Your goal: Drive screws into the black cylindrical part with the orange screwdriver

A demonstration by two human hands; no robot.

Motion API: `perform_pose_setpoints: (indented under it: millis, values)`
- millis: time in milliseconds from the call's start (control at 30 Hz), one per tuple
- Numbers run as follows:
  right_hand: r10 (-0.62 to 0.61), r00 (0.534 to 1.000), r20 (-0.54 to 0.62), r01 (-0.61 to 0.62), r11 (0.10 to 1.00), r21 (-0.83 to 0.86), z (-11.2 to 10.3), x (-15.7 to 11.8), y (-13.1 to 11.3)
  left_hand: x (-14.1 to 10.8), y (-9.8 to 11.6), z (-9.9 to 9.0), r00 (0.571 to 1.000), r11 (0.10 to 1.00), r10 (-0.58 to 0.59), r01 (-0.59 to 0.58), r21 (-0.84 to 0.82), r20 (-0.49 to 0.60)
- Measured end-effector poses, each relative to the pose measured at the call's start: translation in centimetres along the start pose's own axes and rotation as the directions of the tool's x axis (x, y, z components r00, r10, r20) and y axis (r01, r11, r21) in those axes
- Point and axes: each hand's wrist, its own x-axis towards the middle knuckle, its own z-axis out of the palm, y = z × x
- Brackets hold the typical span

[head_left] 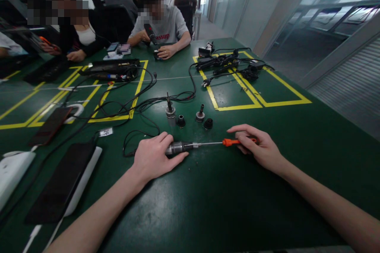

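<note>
My left hand [154,155] is wrapped round a dark and silver cylindrical tool [178,148] lying on the green table [190,205]. In my right hand [257,145] is the orange handle of a screwdriver [228,142]. The screwdriver's thin shaft points left, its tip at the front end of the cylindrical tool. Behind the tool stand a metal part with a tall spindle [170,111] and a smaller one [200,114]. Beside them sit two small black caps, one at the left [181,121] and one at the right [208,123].
Phones [62,182] with white cables lie at the left. Black cords [151,102] cross the table behind my left hand. Yellow tape [237,107] marks boxes, with bundled cables [219,62] at the back right. Across the table, a person [166,23] holds a dark tool; another sits further left.
</note>
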Motion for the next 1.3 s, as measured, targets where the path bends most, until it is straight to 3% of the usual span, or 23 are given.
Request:
perform_pose_setpoints:
  millis: [200, 400, 633, 833, 1033, 1300]
  values:
    - [-0.089, 0.99, -0.108, 0.092, 0.995, 0.027, 0.07, -0.13, 0.11, 0.05, 0.1, -0.02, 1.0, 1.0, 0.014, -0.014, 0.002, 0.016]
    - [-0.008, 1.0, -0.01, 0.009, 1.0, 0.028, -0.1, -0.05, 0.08, 0.04, 0.05, 0.07, 1.0, 1.0, 0.014, -0.014, -0.002, 0.012]
    - [-0.044, 0.998, -0.048, 0.045, 0.999, 0.026, -0.1, 0.08, -0.18, 0.09, 0.13, 0.02, 1.0, 1.0, 0.007, -0.007, 0.004, 0.028]
    - [0.039, 0.999, 0.0, -0.039, 0.999, 0.007, -0.07, -0.03, 0.54, 0.11, 0.16, -0.1, 0.999, 1.0, 0.003, -0.003, -0.002, 0.04]
    - [-0.051, 0.992, -0.118, 0.05, 0.999, -0.01, 0.04, -0.02, 0.23, 0.11, 0.16, -0.08, 0.999, 1.0, -0.001, 0.001, 0.005, 0.053]
    - [0.041, 0.999, -0.021, -0.042, 0.999, -0.028, -0.14, 0.08, 0.18, 0.15, 0.15, -0.17, 0.998, 1.0, -0.001, 0.002, -0.015, 0.061]
